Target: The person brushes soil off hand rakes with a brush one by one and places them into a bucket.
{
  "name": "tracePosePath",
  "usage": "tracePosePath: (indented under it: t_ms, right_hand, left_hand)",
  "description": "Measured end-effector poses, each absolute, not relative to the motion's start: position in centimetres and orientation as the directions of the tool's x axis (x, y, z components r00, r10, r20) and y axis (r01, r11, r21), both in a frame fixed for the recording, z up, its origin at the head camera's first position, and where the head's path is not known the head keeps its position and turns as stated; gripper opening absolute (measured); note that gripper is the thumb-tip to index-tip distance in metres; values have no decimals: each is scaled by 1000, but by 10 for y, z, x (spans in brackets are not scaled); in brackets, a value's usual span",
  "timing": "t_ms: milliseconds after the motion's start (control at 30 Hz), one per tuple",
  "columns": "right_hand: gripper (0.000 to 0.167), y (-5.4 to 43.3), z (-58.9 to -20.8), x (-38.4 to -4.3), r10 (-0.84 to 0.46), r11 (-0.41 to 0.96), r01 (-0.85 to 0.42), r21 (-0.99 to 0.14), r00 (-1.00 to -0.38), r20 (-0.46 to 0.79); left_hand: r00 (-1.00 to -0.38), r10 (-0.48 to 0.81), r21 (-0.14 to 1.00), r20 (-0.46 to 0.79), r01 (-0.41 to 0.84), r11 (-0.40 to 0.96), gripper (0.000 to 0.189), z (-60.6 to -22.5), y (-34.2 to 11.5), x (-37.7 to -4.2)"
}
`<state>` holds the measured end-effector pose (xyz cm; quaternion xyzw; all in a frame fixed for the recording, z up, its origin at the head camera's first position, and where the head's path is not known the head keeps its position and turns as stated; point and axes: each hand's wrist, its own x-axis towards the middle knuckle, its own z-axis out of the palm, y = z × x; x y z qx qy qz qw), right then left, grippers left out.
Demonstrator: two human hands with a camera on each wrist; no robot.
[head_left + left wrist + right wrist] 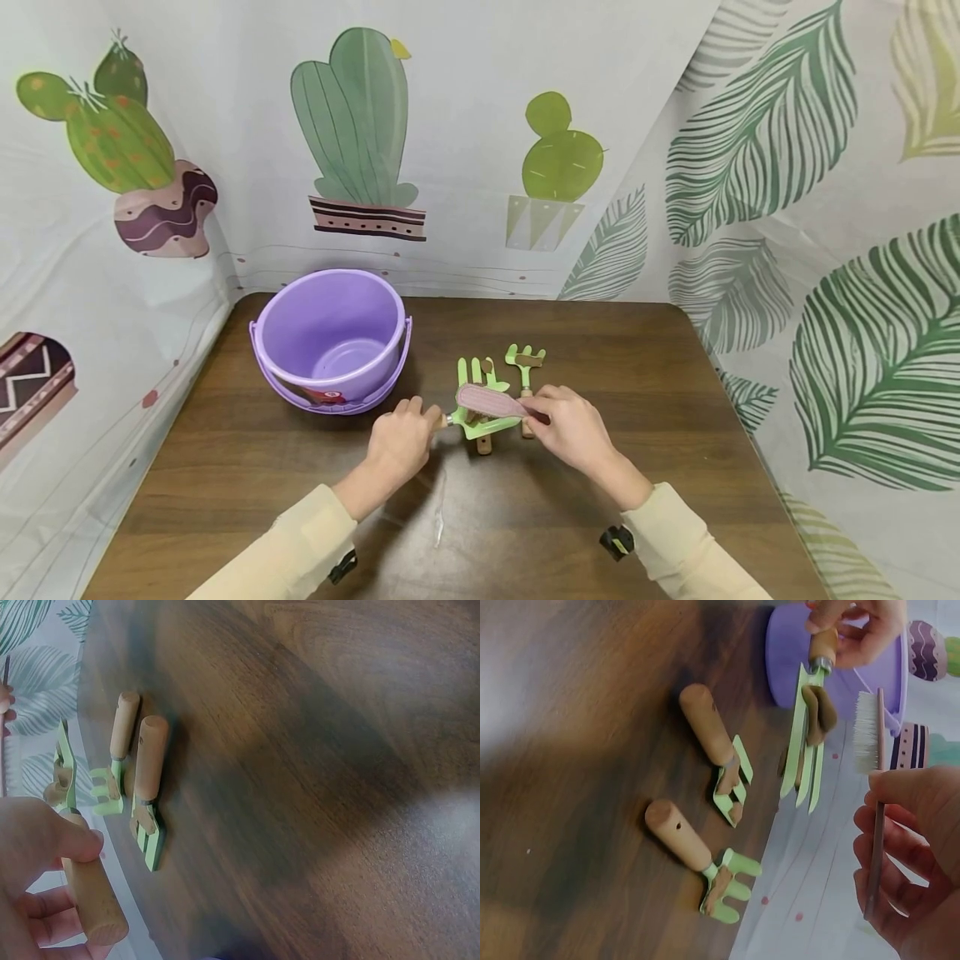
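My left hand (401, 437) grips the wooden handle (94, 896) of a small green garden fork (799, 754), held above the table. Brown, mud-like clumps (820, 712) stick to its prongs. In my right hand (573, 427) is a pink brush (487, 400), pinched by its handle; its white bristles (866, 731) face the fork in the right wrist view. Whether they touch it I cannot tell. Below lie a second green tool (709, 727) and a small green rake (697, 855), both wooden-handled and smeared with brown.
A purple bucket (330, 325) with its handle down stands at the back left of the brown wooden table (637, 375). Behind the table hangs a white cloth (465, 150) printed with cacti and leaves.
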<state>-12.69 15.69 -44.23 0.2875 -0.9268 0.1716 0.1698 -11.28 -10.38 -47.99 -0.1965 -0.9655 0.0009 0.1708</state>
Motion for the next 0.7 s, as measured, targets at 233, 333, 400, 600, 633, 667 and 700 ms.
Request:
tracePosePath:
  t_ms: [233,333,400,600,633,667,700]
  right_hand:
    - [20,146,-446,-125,-510,764,-620,-179,-750,421]
    - [20,144,-448,-125,-533,753,-642,-145,-724,437]
    - [20,143,-449,-125,-539,754,-645,-128,-717,442]
    - [21,145,-450,-124,-522,768,-628,-126,-728,445]
    - [21,145,-450,-124,-520,769,-627,-127,-729,445]
    - [22,146,-450,-124,-518,771,-624,-125,-730,446]
    - [22,146,-449,-124,-516,773,-623,-124,-730,447]
  left_hand:
    - [-845,387,-75,368,388,919,29,-482,-101,-113]
    - [-835,390,-81,388,390,917,27,-481,-100,-113]
    - [-831,392,-87,395,390,917,27,-481,-100,-113]
    - [-824,389,-85,411,391,917,27,-480,-101,-114]
    - [-825,389,-85,410,390,917,26,-479,-102,-114]
    - [-826,390,-86,407,390,917,26,-479,-102,-114]
    - [-829,389,-88,401,388,918,27,-479,-103,-114]
